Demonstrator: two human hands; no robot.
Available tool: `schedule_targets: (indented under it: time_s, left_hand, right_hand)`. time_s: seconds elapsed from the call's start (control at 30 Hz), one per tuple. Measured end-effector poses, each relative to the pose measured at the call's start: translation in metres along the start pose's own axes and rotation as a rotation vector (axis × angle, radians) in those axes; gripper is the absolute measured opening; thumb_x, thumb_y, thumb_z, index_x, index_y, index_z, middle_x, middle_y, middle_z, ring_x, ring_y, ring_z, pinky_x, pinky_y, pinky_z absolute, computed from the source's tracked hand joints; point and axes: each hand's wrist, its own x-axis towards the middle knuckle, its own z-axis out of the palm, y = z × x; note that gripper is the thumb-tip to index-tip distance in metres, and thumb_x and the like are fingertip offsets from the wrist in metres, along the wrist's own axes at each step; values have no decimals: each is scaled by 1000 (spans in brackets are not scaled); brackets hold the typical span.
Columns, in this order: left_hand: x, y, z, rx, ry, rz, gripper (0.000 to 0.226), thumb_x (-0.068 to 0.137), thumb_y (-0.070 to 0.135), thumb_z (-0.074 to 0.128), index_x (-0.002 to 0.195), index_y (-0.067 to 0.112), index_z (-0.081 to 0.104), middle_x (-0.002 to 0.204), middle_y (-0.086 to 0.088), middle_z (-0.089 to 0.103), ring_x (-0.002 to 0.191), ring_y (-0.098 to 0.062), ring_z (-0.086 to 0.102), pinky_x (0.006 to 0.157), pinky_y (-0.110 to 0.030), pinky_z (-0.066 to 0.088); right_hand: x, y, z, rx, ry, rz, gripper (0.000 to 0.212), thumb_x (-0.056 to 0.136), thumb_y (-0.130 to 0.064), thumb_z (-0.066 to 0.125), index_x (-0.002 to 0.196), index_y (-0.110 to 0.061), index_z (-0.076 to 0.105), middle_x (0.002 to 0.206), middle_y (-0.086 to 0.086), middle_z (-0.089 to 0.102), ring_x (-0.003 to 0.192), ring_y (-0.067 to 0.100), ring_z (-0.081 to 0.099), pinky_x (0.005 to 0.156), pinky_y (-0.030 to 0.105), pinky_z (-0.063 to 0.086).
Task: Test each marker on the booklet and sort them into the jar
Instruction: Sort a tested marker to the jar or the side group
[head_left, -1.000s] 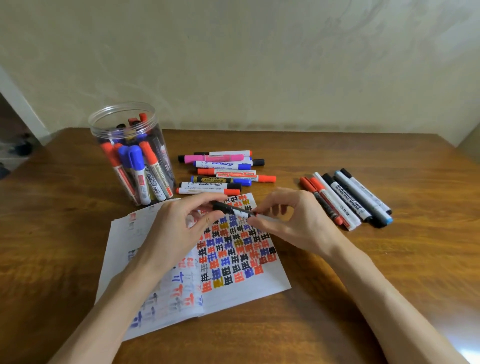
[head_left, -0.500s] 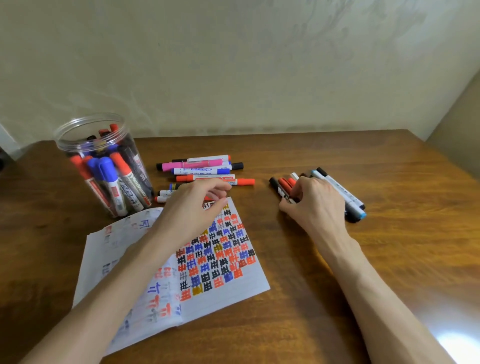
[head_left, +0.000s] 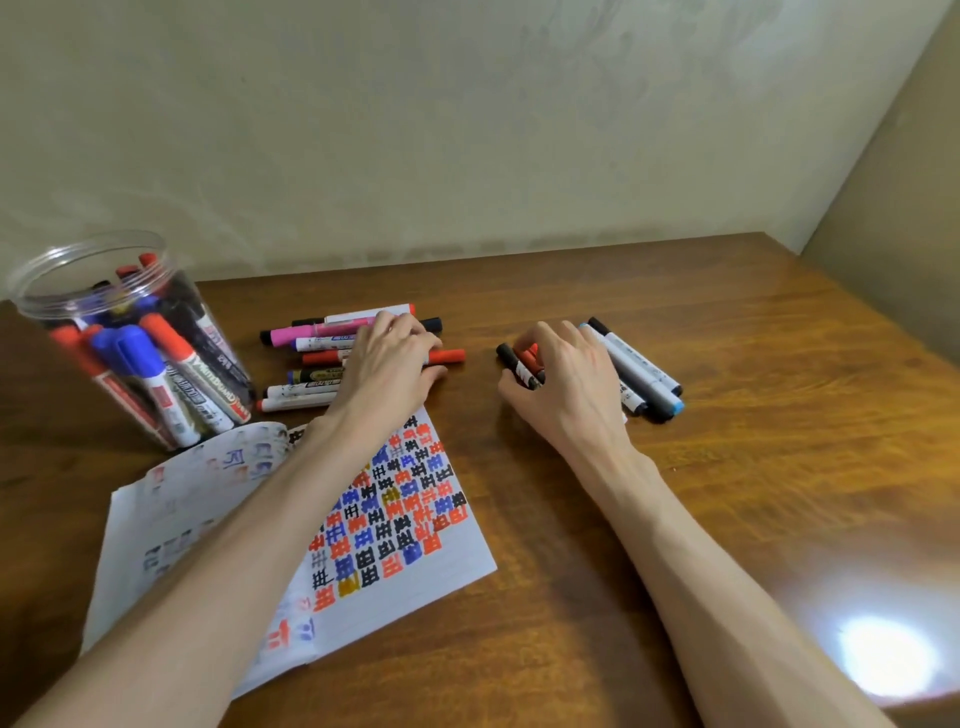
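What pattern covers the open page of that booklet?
Rows of hand-drawn characters in red, blue and black, a few yellow, on the booklet; head view.

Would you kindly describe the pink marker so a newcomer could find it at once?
On the table, find the clear jar at the left. Beside it, to the right, markers lie in a row. The pink marker is near the far side, the only pink-barrelled one.

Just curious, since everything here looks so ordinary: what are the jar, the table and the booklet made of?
The jar looks like clear, glossy plastic: the markers show through its wall. The table seems varnished wood, or a wood-look veneer: brown grain with a bright glare spot. The booklet is matte white paper, its pages curling.
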Motion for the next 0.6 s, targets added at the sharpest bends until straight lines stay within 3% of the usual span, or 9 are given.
schedule_targets:
  time_s: [0.27,0.4,0.47,0.6]
  left_hand:
    - [-1,0,3,-152,245,84,27,90,31,77,112,15,74,118,-7,57,113,-24,51,96,-41,48]
    - [-10,4,-26,-380,398,105,28,93,27,75,115,10,69,106,-1,58,97,-12,56,83,-18,44]
    - [-20,8,-41,-528,430,70,26,96,27,73,115,12,65,100,9,62,85,-3,59,75,-7,44]
    - [-58,1,-65,-889,411,-100,17,99,25,70,112,15,65,97,11,71,90,-4,70,75,-13,55]
  right_hand:
    - [-2,-10,13,80,99,-40,16,91,-30,72,100,-17,68,98,0,65,90,17,52,77,31,46]
    - [-5,-17,11,154,103,-66,16,91,-29,70,101,-16,70,95,-2,67,90,16,54,75,30,47]
    - [-7,-22,8,206,51,-74,17,92,-33,69,100,-18,72,91,-6,66,86,12,55,70,24,44]
    - [-15,-43,1,473,-174,-6,23,97,-41,67,102,-22,79,80,-13,69,71,4,63,59,14,47]
